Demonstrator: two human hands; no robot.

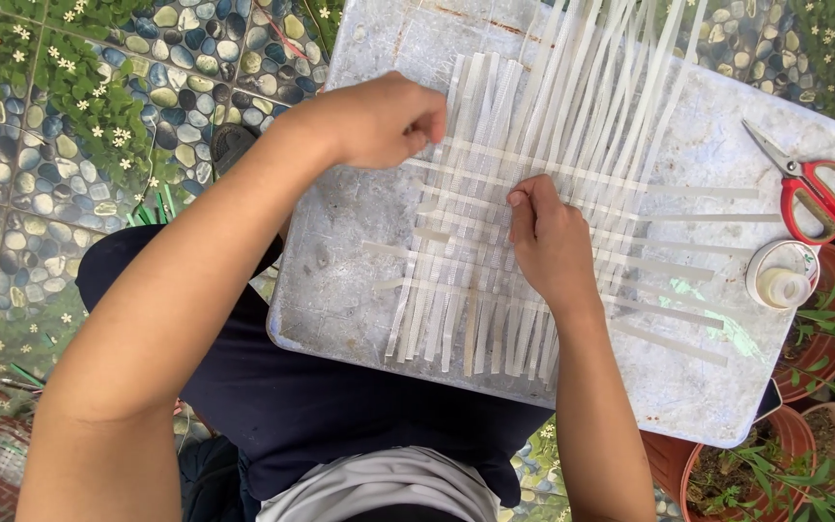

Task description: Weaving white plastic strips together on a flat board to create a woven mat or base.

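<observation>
Now | left hand (pixel 379 121) pinching a strip (pixel 533 176) | right hand (pixel 548 237) pinching woven strips (pixel 495 280) | board (pixel 340 280)

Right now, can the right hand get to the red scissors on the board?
Probably yes. The right hand rests on the woven strips, and the board between it and the red scissors holds only flat strips.

Woven strips (pixel 495 242) lie on a board (pixel 340 290) across the person's lap, with scissors (pixel 809 188) at the board's right edge and a tape roll (pixel 783 275) just below them, flowerpots (pixel 746 464) beyond.
</observation>
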